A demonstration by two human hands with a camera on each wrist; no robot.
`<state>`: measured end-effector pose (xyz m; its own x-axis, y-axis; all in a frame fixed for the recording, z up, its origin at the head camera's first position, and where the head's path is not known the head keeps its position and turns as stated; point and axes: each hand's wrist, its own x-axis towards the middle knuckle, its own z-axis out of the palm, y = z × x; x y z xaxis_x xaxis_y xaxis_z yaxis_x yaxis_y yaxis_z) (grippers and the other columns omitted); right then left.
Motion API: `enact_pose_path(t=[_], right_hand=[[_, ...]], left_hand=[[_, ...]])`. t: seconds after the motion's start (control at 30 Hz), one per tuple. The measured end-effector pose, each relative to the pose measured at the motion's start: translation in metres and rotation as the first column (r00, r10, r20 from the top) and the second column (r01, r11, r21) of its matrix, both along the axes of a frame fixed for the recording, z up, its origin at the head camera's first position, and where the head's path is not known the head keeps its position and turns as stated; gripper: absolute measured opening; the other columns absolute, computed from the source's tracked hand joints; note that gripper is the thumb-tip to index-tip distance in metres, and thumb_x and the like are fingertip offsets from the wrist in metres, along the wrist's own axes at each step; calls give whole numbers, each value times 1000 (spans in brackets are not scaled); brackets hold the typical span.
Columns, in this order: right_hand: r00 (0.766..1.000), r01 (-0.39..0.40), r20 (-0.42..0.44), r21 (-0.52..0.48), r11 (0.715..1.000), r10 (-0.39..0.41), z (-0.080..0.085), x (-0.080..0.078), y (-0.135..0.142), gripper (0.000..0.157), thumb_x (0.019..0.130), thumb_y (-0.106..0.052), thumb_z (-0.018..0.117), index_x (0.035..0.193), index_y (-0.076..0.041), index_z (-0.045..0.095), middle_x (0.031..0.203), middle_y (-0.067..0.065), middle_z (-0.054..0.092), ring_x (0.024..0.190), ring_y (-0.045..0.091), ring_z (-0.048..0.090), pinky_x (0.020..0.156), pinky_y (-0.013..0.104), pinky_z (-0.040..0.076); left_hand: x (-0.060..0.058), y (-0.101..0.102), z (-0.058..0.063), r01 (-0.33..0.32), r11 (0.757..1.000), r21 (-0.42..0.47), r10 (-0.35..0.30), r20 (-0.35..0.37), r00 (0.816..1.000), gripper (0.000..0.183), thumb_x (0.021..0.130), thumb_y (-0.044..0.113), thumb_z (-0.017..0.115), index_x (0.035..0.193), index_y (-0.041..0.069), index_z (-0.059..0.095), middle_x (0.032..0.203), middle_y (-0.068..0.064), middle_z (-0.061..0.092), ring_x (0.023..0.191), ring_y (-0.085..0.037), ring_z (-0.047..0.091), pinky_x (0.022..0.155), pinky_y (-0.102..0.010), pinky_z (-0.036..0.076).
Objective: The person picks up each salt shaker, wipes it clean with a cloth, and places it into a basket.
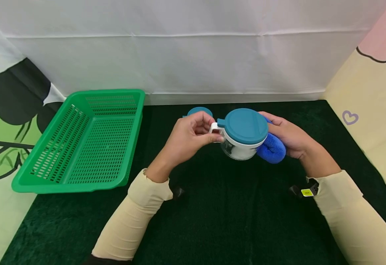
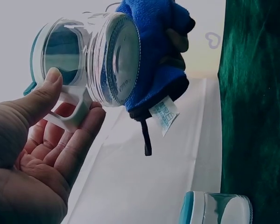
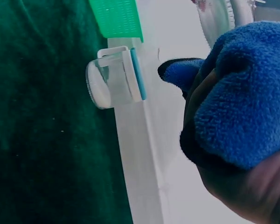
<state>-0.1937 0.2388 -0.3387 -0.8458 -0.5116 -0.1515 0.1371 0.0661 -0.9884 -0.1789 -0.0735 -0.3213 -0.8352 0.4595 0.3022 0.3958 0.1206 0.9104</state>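
Raised above the table is a clear glass jar (image 1: 242,149) with a teal lid (image 1: 247,126) and a white handle (image 2: 75,112). My left hand (image 1: 193,138) pinches that handle between thumb and fingers. On the jar's other side, my right hand (image 1: 290,138) grips a bunched blue cloth (image 1: 271,148) against the glass. A tag and a dark loop hang from the cloth in the left wrist view. Behind my left hand stands a second jar (image 3: 113,79) with a similar teal lid, white handle and something white inside; the hand partly hides it in the head view.
A green plastic basket (image 1: 131,162) stands at the left on the dark green tablecloth (image 1: 226,221). Behind the table hangs a white curtain (image 1: 196,66), and a cream patterned sheet (image 1: 372,121) borders the right side.
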Motion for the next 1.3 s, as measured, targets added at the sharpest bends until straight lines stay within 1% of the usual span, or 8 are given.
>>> enact_pose_path(t=[0.2,0.5,0.63,0.77,0.97,1.1,1.2,1.3], right_hand=[[999,-49,-22,42,998,50,2,-1,6,33,113,-31,41,144,-31,52,141,9,49,125,41,45,93,51,51],[984,-86,-142,170,982,111,39,-7,18,34,112,-24,41,144,-28,53,133,15,51,116,39,53,84,50,57],[980,-109,-143,209,972,141,48,-12,19,35,112,-25,42,144,-31,53,133,14,50,115,39,52,82,51,57],[982,-129,-111,195,972,153,43,-18,16,33,112,-25,44,143,-30,55,134,15,50,116,40,52,83,52,57],[979,-191,-48,130,973,198,19,-23,8,33,112,-24,42,141,-27,58,133,13,59,117,43,55,87,55,55],[973,-227,-26,119,967,231,7,-26,5,34,112,-23,42,140,-28,60,134,11,62,118,44,54,90,56,52],[970,-239,-15,141,961,243,5,-28,4,34,111,-24,43,140,-28,60,137,12,58,121,46,51,91,57,51],[965,-253,-17,180,950,260,8,-30,5,34,111,-25,42,140,-28,60,139,17,53,123,48,47,91,56,50]], left_hand=[[-1,-1,-3,52,999,-12,-52,10,999,18,90,3,80,102,3,66,95,-6,72,85,-20,72,80,-36,61],[-1,3,-6,106,993,-50,-106,6,994,18,91,2,79,102,4,65,96,-6,70,86,-18,72,80,-34,61],[-1,4,-7,110,993,-48,-110,-9,994,18,91,3,79,102,4,65,96,-6,70,86,-18,72,79,-33,61],[0,4,-6,101,994,-42,-102,-22,995,19,91,3,79,102,4,65,96,-5,70,86,-17,72,80,-33,61],[2,4,-5,106,994,-14,-106,-21,994,19,90,2,79,102,4,65,96,-6,70,84,-18,72,79,-34,61],[2,4,-6,127,992,2,-126,-19,992,19,90,0,79,102,2,65,96,-7,70,84,-19,72,79,-36,61],[2,3,-7,144,990,3,-144,-14,989,19,90,-1,79,103,2,65,97,-8,69,86,-20,72,79,-36,61],[1,3,-8,158,987,-5,-158,-1,987,19,90,-1,78,103,2,64,97,-8,69,87,-20,72,81,-36,61]])
